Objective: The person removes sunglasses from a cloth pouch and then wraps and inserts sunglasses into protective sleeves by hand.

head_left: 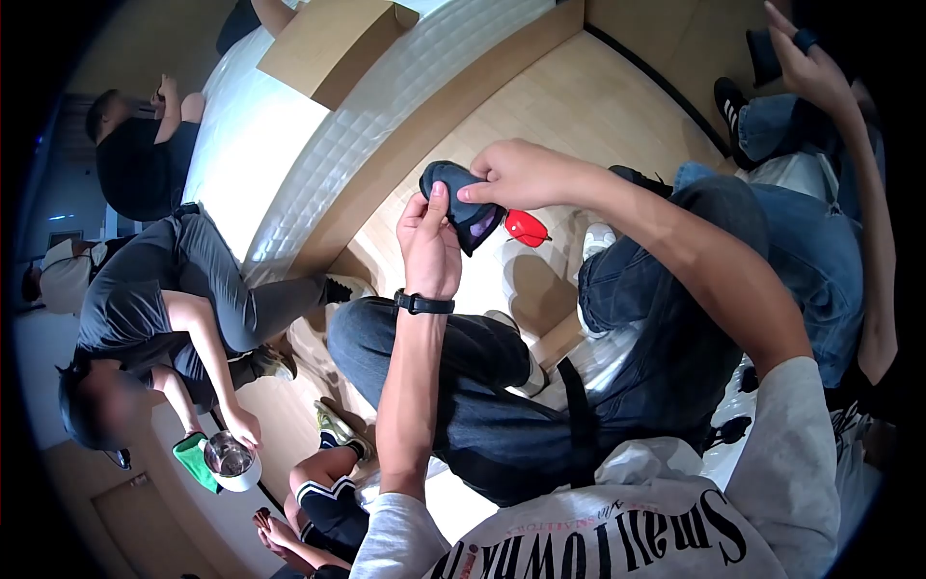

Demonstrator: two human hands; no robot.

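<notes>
Pale wood-look floor (550,96) runs beside a white quilted mattress (313,154). Left hand (429,243) and right hand (526,172) both pinch a dark pouch (448,183), thumbs on top.

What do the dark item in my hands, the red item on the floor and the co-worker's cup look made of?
Dark item: possibly fabric or rubber, given its largely matte surface.
Red item: perhaps plastic or coated fabric; it looks smooth and evenly coloured.
Cup: likely metal inside, with mirror-like reflections; white outside, material unclear.
</notes>
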